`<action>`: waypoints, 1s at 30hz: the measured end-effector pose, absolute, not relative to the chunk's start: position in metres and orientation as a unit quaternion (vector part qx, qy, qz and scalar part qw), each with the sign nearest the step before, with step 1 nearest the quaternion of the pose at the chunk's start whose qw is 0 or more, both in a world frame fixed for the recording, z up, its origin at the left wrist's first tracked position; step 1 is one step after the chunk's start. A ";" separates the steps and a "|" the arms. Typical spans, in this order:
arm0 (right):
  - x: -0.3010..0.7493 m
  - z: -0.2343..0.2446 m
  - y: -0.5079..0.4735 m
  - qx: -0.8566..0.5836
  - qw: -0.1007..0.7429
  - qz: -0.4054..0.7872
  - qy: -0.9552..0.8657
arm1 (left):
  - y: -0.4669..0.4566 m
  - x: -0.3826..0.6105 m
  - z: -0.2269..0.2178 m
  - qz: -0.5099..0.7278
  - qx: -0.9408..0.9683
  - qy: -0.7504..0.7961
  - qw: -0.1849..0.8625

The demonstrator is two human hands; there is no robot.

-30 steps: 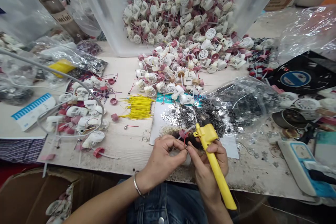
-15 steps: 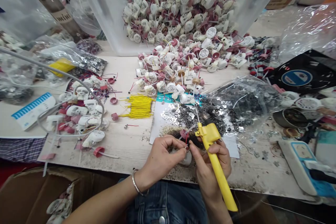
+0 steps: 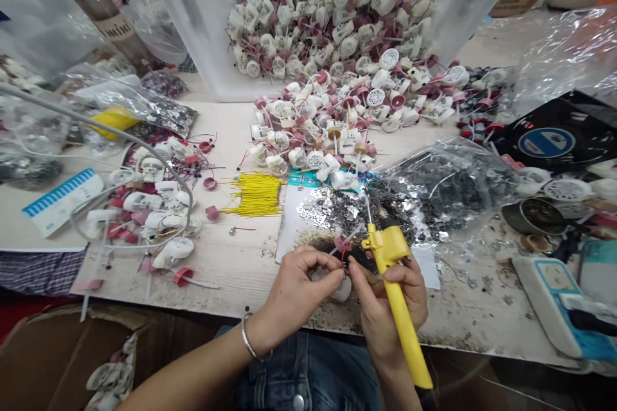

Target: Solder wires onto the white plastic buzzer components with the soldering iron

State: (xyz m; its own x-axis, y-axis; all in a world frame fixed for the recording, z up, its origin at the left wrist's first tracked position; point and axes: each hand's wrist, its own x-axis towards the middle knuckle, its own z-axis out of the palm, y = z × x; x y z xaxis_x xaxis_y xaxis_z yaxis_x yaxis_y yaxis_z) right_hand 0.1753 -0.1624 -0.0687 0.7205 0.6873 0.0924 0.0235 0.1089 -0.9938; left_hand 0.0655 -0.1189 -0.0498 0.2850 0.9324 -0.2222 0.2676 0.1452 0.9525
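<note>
carefully, the left hand (image 3: 294, 298) pinches a thin red wire (image 3: 344, 255) above the worktop (image 3: 231, 263), while the right hand (image 3: 383, 321) closes around a yellow soldering iron (image 3: 409, 347), keeping its tip near.

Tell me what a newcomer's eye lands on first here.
A towering heap of white plastic fan-like parts with dark-red discs fills the translucent plastic bin at the top of the view. Nearest the camera, the right hand holds a yellow-handled soldering iron beside the left hand, which pinches a thin red wire. Mid-bench, a bundle of bright yellow wires lies left of a clear bag of silvery metal pieces.
</note>
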 end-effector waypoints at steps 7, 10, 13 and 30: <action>0.174 -0.068 -0.162 -0.603 0.694 0.259 -0.295 | -0.118 0.069 -0.054 0.335 0.546 0.502 0.581; 0.174 -0.069 -0.162 -0.598 0.698 0.256 -0.300 | -0.117 0.070 -0.055 0.342 0.546 0.499 0.579; 0.175 -0.071 -0.163 -0.601 0.694 0.253 -0.305 | -0.117 0.070 -0.055 0.344 0.549 0.496 0.579; 0.220 -0.065 -0.229 -0.636 0.549 0.086 -0.535 | -0.114 0.071 -0.054 0.328 0.558 0.522 0.555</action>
State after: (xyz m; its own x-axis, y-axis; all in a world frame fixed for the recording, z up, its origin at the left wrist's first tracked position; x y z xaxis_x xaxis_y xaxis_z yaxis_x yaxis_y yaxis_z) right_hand 0.2197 -0.2288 -0.0652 0.4137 0.7745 0.4785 0.5863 0.1754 -0.7909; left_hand 0.0710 -0.1142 -0.0544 0.2396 0.9471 -0.2136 0.2190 0.1616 0.9622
